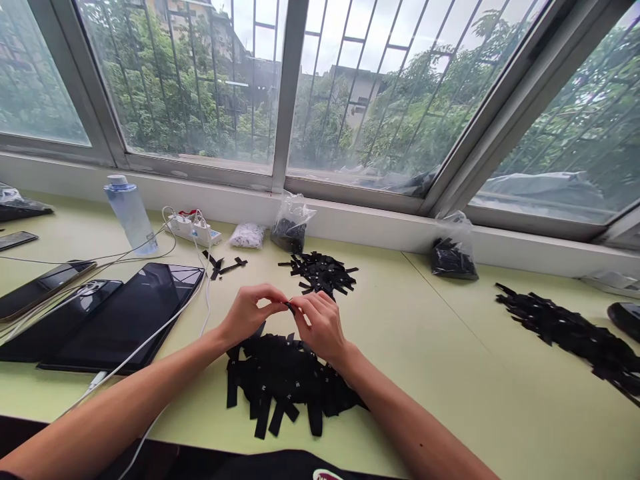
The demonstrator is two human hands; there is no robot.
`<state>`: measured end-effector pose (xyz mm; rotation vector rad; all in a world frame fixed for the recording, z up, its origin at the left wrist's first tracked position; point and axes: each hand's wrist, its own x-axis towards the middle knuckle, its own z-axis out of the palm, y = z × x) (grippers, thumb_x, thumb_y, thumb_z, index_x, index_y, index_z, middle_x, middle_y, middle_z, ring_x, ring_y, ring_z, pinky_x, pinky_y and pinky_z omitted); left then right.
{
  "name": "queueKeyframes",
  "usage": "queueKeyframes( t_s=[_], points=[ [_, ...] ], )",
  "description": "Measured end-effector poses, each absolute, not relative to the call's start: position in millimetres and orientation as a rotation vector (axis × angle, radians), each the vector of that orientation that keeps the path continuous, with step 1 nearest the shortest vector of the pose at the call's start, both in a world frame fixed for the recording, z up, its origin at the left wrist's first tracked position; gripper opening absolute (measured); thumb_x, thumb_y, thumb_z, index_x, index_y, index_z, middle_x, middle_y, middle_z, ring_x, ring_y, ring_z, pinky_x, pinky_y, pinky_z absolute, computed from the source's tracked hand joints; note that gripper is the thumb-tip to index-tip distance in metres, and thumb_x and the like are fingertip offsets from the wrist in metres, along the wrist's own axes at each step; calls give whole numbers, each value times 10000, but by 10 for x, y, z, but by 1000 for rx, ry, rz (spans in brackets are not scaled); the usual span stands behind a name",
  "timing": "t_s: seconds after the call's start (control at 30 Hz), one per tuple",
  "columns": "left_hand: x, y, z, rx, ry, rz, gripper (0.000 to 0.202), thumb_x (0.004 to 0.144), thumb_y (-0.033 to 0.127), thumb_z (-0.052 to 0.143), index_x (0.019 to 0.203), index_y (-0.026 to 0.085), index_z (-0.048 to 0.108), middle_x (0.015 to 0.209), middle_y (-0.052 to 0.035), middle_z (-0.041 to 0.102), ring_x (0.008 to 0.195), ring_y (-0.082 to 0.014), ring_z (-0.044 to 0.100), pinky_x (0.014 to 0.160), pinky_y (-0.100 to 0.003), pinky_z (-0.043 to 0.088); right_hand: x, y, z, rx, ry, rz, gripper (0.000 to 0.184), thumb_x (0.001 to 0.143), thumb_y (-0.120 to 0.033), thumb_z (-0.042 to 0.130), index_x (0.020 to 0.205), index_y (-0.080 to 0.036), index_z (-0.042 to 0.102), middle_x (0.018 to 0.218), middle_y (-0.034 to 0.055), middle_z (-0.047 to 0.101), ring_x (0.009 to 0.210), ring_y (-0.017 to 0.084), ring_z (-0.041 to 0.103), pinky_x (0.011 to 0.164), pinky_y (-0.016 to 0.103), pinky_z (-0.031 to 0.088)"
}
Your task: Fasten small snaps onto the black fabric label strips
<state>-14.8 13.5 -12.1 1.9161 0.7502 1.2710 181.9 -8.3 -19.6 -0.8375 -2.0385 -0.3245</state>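
Observation:
My left hand [256, 313] and my right hand [320, 323] meet at the fingertips above the table, both pinching one small black fabric strip [290, 307]. Most of that strip is hidden by my fingers. Below them lies a heap of black fabric strips [285, 373], some marked with a small white letter that looks like an M. Just beyond my hands, a second, looser pile of short black strips [325, 270] spreads over the table.
To the left are a tablet [135, 313], phones [45, 287], white cables, a power strip [193, 227] and a water bottle [131, 217]. Along the window stand plastic bags of black pieces [290, 230] [453, 257]. More black strips [570, 330] lie at the right.

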Motion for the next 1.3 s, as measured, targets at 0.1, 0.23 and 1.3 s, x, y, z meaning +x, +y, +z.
queueKeyframes(
  t_s=[0.1,0.23,1.3],
  points=[
    [-157,128,-122,1930,745,1317,31,859,208,742,845,194,765,887,-50,751,838,-191,687,808,-338,547,1807,-89,-192,-835,-2051,-319,102,972,-124,541,977,-197,612,820,21,688,733,160,608,719,313,408],
    [-155,127,-122,1936,763,1320,64,851,212,750,791,192,755,862,-43,752,817,-190,695,790,-325,549,1791,-87,-194,-832,-2064,-316,110,963,-116,523,963,-198,597,800,19,664,725,162,586,711,310,418],
    [-161,145,-105,2287,889,1143,596,989,151,409,441,225,630,1019,10,771,1069,-218,594,960,-402,488,2495,136,154,-1212,-2423,1199,324,769,-442,778,997,-211,775,543,-80,371,523,95,335,498,234,248]
  ],
)
